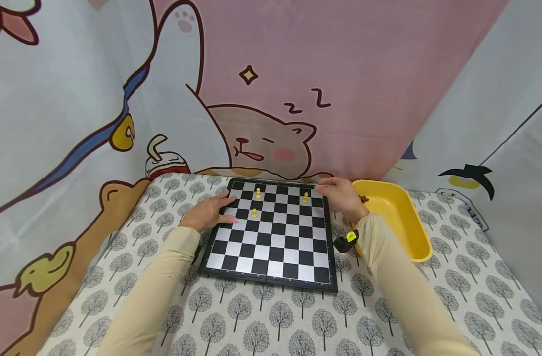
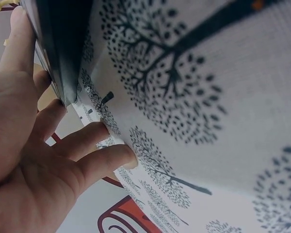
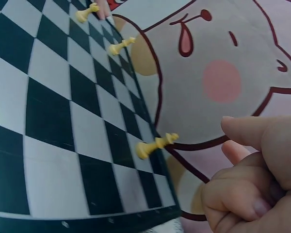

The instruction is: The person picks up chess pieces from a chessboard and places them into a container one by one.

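Observation:
A black-and-white chessboard [image 1: 268, 240] lies on the cloth between my hands, bearing three yellow chess pieces. Two shorter ones, a back piece [image 1: 258, 193] and a nearer piece [image 1: 254, 213], stand toward the left side; a taller piece [image 1: 305, 198] stands near the back right corner. My left hand [image 1: 208, 211] rests at the board's left edge, thumb and index finger reaching over it, other fingers spread beside the rim [image 2: 63, 63]. Just past the back right corner, my right hand [image 3: 262, 179] hovers with loosely bent fingers, apart from the taller piece [image 3: 155, 145] and holding nothing visible.
A yellow tub [image 1: 424, 242] stands right of the board beside my right forearm, with small dark red pieces [image 1: 364, 199] at its left side. The tree-print cloth [image 1: 262, 321] covers the table. A cartoon-printed curtain [image 1: 342, 59] hangs right behind the table.

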The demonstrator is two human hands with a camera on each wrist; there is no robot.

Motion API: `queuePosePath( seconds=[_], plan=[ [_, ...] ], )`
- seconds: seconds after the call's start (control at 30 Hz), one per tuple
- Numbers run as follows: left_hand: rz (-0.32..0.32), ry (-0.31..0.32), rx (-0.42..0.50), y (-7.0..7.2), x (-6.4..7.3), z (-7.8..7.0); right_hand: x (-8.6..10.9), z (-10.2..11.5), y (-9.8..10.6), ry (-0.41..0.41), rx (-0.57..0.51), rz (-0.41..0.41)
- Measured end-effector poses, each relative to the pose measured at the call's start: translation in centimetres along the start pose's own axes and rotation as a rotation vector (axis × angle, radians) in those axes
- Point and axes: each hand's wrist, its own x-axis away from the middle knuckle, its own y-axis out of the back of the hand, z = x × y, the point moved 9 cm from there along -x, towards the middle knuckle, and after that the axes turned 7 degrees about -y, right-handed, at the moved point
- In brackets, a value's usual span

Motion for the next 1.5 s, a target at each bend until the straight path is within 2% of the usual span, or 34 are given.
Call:
queuePosePath(
  seconds=[0.13,0.33,0.53,0.63,0.83,0.93,1.13,1.5],
  plan=[
    [-0.01,-0.021,-0.01,0.2,-0.1,-0.2,-0.6,-0.8,-1.3,-0.06,-0.01,0.012],
    [-0.02,-0.042,-0.01,0.3,-0.2,-0.4,-1.3,-1.6,-3.5,-0.094,-0.086,0.046],
    [-0.009,-0.012,0.006,0.1,-0.2,-0.1,-1.9,-2.4,-4.5,-0.106,-0.133,-0.008],
    [-0.005,-0.006,-0.005,0.1,-0.2,-0.2,-2.1,-2.9,-4.8,-0.113,-0.136,-0.017],
    [-0.003,-0.039,-0.021,0.2,-0.3,-0.7,-2.3,-4.3,-5.3,-0.15,-0.132,0.009],
    [-0.004,-0.031,-0.02,0.3,-0.2,-0.6,-2.4,-4.1,-5.5,-0.122,-0.102,0.003],
    [-0.002,-0.006,-0.022,0.5,-0.1,-0.1,-2.4,-3.3,-5.8,-0.076,-0.039,-0.073],
    [0.012,0.006,0.004,-0.3,-0.1,0.2,-2.0,-3.6,-5.8,-0.108,-0.098,-0.096]
  ],
)
